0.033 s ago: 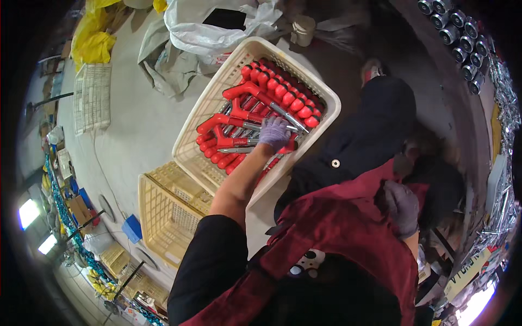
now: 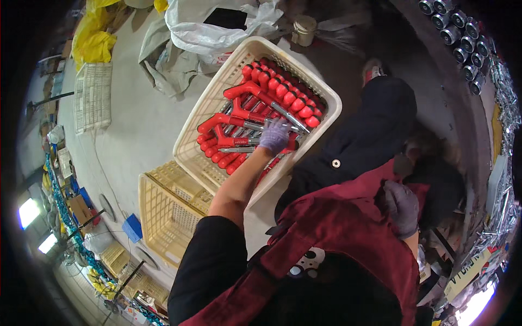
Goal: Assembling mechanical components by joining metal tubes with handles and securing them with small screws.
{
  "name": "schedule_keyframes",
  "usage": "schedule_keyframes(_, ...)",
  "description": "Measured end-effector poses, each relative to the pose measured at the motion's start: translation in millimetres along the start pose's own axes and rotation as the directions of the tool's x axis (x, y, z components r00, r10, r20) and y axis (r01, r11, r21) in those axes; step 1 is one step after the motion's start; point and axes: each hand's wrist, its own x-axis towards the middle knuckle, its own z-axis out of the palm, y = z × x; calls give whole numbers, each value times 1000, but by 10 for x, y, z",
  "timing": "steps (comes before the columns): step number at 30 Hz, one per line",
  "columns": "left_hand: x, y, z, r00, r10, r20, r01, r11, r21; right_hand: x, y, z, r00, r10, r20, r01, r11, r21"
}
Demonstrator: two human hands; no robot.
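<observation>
Far to my left a flat white grid panel [image 2: 93, 96] lies on the pale floor [image 2: 136, 130], with a crumpled yellow sheet [image 2: 95, 43] above it. Lower down, one empty cream plastic basket [image 2: 168, 209] stands on the floor, its corner tucked under the second cream basket [image 2: 217, 103], so I count two baskets. Behind them lies one heap of white plastic bags [image 2: 209, 30], and a single small tin can [image 2: 304, 30] stands just right of it. The second basket is full of red-handled tools [image 2: 244, 108] with bare steel shafts: a row of roughly ten red handle ends along the far wall, a similar row along the near wall, and about four L-shaped ones lying across the middle; the exact total I cannot tell, as they overlap. My left hand [image 2: 274, 136], in a lilac glove, reaches into this basket with my bare forearm stretched over the rim; its grip rests curled on the steel shafts in the middle of the heap, but I cannot tell whether it has clenched on one. Further right, my right hand [image 2: 402, 206], in a grey glove, lies against my dark red jacket [image 2: 348, 239], its grip loosely curled and holding nothing I can see. At the far right edge, a line of about seven round metal parts [image 2: 459, 35] runs along a shelf.
</observation>
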Motion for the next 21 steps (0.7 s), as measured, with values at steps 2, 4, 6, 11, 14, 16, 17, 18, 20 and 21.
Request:
schedule_keyframes(2,-156,165,-16,986,96,139,-52,955,-294,-62,79,57,1000,4,9,-4,1000,-13)
schedule_keyframes(4,-401,266,42,996,39,77,2,881,-474,-35,46,59,998,23,51,-24,1000,18)
schedule_keyframes(6,-441,301,43,1000,-26,-5,18,793,-609,-6,16,61,995,34,91,-38,998,46)
schedule_keyframes(11,-474,349,-156,996,-89,1,53,585,-810,2,-29,36,995,56,83,-57,998,14)
schedule_keyframes(14,-823,9,-559,971,-223,-91,-88,22,-996,-5,-72,58,995,51,91,-59,994,87)
schedule_keyframes(16,-1153,-271,-951,867,-479,-136,-290,-263,-920,4,-96,106,995,40,95,-44,998,47)
schedule_keyframes(17,-1307,-255,-1303,799,-600,-36,-390,-472,-790,-4,-80,113,994,43,98,-43,999,-8)
schedule_keyframes(18,-1443,-452,-1421,827,-552,-110,-459,-548,-700,-2,-85,96,995,40,95,-39,999,-10)
schedule_keyframes(20,-1738,-876,-1498,861,-469,-196,-495,-686,-533,35,-78,96,995,-60,76,62,998,-30)
schedule_keyframes(21,-1848,-1032,-1404,882,-425,-205,-469,-750,-466,35,-67,105,995,-68,73,70,997,-28)
